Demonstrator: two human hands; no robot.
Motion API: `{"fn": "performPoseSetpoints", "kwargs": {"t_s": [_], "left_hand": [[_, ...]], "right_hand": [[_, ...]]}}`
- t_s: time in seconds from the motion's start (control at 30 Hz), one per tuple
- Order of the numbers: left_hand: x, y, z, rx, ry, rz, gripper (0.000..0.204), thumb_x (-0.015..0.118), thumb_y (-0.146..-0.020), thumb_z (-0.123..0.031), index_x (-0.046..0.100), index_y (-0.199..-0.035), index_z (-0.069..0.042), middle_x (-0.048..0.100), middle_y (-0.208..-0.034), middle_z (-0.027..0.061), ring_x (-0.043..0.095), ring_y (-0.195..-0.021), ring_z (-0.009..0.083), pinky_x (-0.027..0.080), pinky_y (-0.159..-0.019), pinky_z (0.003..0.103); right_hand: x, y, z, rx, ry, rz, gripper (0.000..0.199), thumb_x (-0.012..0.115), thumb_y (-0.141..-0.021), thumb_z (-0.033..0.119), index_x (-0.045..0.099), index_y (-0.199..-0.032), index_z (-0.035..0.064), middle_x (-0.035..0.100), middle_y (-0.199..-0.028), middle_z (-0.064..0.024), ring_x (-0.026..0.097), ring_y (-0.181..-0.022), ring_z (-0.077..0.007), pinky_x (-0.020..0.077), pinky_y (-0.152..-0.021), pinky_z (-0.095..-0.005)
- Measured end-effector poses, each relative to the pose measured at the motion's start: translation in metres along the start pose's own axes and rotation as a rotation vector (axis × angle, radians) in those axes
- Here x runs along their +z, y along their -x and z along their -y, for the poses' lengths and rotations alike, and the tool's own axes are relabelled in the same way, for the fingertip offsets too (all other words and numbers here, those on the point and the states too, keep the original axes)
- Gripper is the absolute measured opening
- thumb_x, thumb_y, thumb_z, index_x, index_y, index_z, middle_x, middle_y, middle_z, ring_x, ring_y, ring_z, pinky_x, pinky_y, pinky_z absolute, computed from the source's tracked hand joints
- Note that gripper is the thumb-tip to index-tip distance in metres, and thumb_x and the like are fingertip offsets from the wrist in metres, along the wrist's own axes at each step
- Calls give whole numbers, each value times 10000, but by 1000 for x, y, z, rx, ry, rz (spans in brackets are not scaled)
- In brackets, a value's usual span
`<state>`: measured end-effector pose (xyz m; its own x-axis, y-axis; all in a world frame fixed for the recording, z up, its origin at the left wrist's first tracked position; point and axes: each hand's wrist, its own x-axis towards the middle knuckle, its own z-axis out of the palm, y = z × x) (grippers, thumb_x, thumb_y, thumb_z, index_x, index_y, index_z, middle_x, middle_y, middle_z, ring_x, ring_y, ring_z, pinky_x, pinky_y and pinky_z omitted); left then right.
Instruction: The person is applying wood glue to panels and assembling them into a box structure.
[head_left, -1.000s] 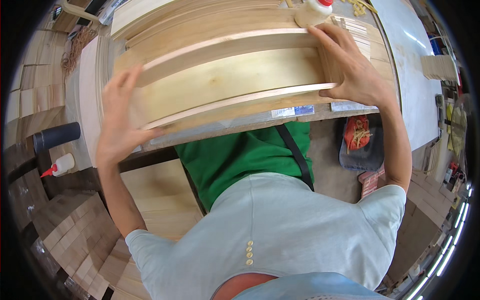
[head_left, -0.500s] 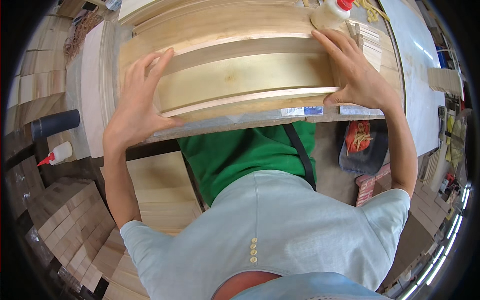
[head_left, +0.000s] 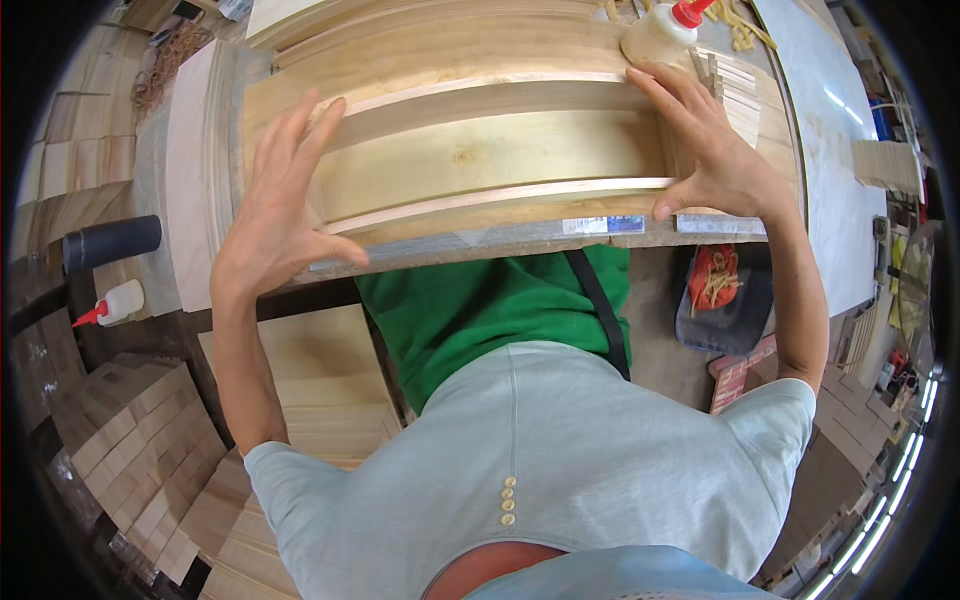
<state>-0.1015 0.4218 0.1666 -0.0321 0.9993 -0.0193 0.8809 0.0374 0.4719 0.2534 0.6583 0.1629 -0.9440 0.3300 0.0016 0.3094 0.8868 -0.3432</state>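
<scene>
Your long, shallow wooden box [head_left: 490, 97] lies on the workbench [head_left: 400, 250], its walls enclosing a pale panel with a brown knot. Just beyond its far right corner stands a red-capped squeeze bottle [head_left: 660, 38], partly filled with something whitish, close to your right fingers; a bundle of thin wooden slats [head_left: 738, 95] sits right of the box. Stacked panels [head_left: 193, 150] flank it on the left. Toward you and right of the box, a black tray [head_left: 715, 330] holds a red bag [head_left: 703, 262] with yellowish strips [head_left: 718, 282] in it. Your left hand [head_left: 285, 195] has thumb and fingers spread around the box's left end; your right hand [head_left: 712, 150] straddles its right end, though you can't tell whether it grips.
</scene>
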Motion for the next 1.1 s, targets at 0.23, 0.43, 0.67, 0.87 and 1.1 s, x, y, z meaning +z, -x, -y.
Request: {"fn": "performPoseSetpoints", "kwargs": {"t_s": [0.23, 0.43, 0.67, 0.87, 1.1], "left_hand": [[1, 9, 7, 51, -107, -116, 1259, 819, -466, -591, 305, -1500, -89, 306, -1527, 192, 243, -1427, 380, 203, -1162, 481], [9, -17, -19, 91, -235, 21, 1165, 861, -505, -437, 330, -1494, -126, 381, -1453, 164, 337, -1354, 354, 242, -1125, 466], [15, -20, -18, 72, -173, -6, 1080, 843, -518, -223, 357, -1480, -155, 433, -1337, 136, 402, -1250, 324, 283, -1073, 445], [12, -13, -12, 84, -134, 8, 1055, 862, -577, -350, 355, -1484, -168, 371, -1443, 160, 345, -1332, 341, 252, -1108, 460], [38, 28, 0, -218, 246, -502, 764, 686, -878, -297, 301, -1490, -53, 367, -1486, 194, 342, -1376, 321, 261, -1135, 410]], "right_hand": [[-1, -13, 8, -4, 88, -107, 1094, 775, -622, 613, 326, -1491, 124, 407, -1451, -203, 331, -1374, -389, 263, -1141, -507], [17, -71, 42, -132, -59, 27, 1084, 820, -627, 499, 303, -1495, 106, 439, -1407, -220, 413, -1304, -399, 338, -1089, -498], [22, -76, 59, -158, 82, 132, 1111, 838, -600, 428, 281, -1503, 102, 463, -1316, -234, 459, -1211, -394, 375, -1038, -479], [15, -80, 56, -172, -39, 157, 1101, 835, -623, 439, 278, -1507, 92, 451, -1366, -192, 408, -1288, -366, 321, -1075, -467], [3, -77, 17, 138, -231, 86, 593, 656, -883, 367, 491, -1380, 90, 624, -1221, -188, 595, -1133, -336, 487, -929, -403]]}}
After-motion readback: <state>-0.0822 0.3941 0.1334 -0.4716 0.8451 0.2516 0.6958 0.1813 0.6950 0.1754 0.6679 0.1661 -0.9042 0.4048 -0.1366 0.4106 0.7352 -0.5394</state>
